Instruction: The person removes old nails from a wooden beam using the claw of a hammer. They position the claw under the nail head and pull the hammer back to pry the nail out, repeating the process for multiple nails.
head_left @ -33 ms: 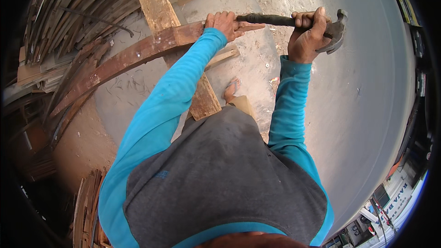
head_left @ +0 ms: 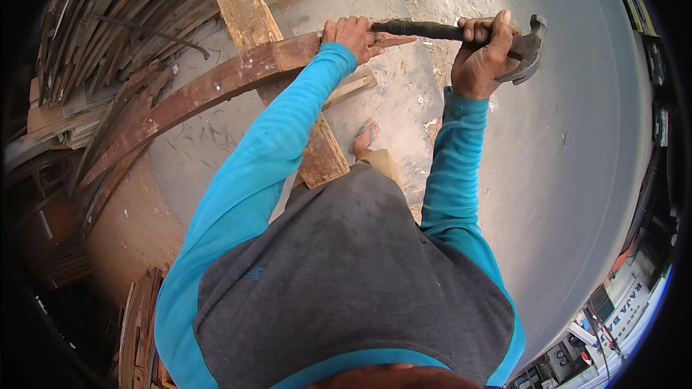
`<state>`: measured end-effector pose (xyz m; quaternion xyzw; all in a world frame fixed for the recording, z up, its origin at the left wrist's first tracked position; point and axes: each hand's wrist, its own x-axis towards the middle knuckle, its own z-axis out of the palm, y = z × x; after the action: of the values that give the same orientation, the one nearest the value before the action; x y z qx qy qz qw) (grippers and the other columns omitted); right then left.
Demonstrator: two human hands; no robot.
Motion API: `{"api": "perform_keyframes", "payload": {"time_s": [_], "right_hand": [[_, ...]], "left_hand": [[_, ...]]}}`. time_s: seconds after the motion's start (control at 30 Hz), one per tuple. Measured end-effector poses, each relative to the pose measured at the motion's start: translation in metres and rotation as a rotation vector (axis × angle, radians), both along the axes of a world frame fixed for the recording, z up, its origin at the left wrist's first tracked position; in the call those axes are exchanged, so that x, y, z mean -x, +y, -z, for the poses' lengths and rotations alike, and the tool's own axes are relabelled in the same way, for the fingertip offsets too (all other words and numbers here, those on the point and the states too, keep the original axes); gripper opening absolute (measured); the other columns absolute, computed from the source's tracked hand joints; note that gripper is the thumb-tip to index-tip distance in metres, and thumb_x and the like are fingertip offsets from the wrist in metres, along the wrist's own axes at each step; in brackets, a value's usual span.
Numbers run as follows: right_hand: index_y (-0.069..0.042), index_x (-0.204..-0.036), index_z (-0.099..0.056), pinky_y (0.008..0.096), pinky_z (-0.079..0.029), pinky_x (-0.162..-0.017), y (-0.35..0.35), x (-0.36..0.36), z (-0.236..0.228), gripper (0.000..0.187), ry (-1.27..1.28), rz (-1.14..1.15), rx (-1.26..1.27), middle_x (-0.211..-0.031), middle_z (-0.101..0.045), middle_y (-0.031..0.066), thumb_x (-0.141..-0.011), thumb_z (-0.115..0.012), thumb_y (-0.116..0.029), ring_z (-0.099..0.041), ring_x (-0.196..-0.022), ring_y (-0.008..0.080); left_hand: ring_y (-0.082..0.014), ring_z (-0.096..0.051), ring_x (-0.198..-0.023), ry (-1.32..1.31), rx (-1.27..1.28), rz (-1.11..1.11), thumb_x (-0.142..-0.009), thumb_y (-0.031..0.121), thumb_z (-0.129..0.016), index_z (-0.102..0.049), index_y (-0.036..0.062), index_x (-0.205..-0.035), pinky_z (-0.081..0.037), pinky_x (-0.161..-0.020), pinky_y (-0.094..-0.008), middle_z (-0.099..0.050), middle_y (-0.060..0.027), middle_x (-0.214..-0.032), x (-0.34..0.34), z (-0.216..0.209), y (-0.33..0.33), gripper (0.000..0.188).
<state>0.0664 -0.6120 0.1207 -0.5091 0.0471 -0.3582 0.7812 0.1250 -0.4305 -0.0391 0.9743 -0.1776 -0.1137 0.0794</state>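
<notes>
My right hand [head_left: 484, 56] is wrapped round a claw hammer [head_left: 530, 50], close below its metal head. The hammer's dark handle [head_left: 418, 29] points left, its end beside my left hand [head_left: 349, 38]. That left hand grips a long reddish-brown wooden plank [head_left: 209, 88] near its right end, fingers curled over it. Pale marks dot the plank's side. It lies across a worn wooden beam [head_left: 246, 11], which runs from the far side toward my body. Part of the plank's end is hidden under my left hand.
Long wooden strips [head_left: 108, 29] are heaped at the far left, and more boards [head_left: 140, 324] stand at the lower left. A short wood piece [head_left: 353, 88] juts out beside the beam. My sandalled foot [head_left: 365, 139] is on the dusty floor. A grey paved surface [head_left: 562, 173] stretches along the right.
</notes>
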Motion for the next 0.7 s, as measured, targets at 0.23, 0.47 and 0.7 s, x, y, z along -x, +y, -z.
{"api": "perform_keyframes", "payload": {"time_s": [0.23, 0.47, 0.7], "right_hand": [[-0.008, -0.077, -0.05, 0.0403, -0.054, -0.075, 0.048, 0.034, 0.003, 0.033, -0.044, 0.181, 0.045, -0.068, -0.049, 0.0041, -0.104, -0.06, -0.023, -0.05, -0.064, 0.0155], [-0.009, -0.088, -0.048, 0.0373, -0.054, -0.075, 0.133, 0.073, 0.023, 0.022, -0.045, 0.379, 0.178, -0.071, -0.054, 0.0071, -0.102, -0.062, -0.019, -0.054, -0.069, 0.0149], [-0.008, -0.091, -0.051, 0.0346, -0.054, -0.069, 0.103, 0.074, 0.003, 0.024, 0.028, 0.331, 0.3, -0.07, -0.05, 0.0042, -0.104, -0.061, -0.026, -0.054, -0.066, 0.0134]], "left_hand": [[-0.0293, -0.059, -0.12, 0.007, 0.014, 0.012, -0.083, 0.069, -0.07, -0.061, 0.012, -0.123, -0.037, -0.101, -0.0484, -0.066, -0.0113, -0.121, -0.005, 0.007, -0.001, 0.07], [-0.0281, -0.059, -0.123, -0.045, -0.038, 0.022, -0.084, 0.067, -0.069, -0.06, 0.0131, -0.125, -0.038, -0.102, -0.0471, -0.067, -0.0099, -0.123, 0.0, 0.003, 0.004, 0.068], [-0.0263, -0.06, -0.123, 0.047, 0.032, 0.023, -0.083, 0.068, -0.07, -0.06, 0.0131, -0.124, -0.039, -0.101, -0.0461, -0.068, -0.0102, -0.122, -0.006, 0.005, -0.002, 0.07]]}}
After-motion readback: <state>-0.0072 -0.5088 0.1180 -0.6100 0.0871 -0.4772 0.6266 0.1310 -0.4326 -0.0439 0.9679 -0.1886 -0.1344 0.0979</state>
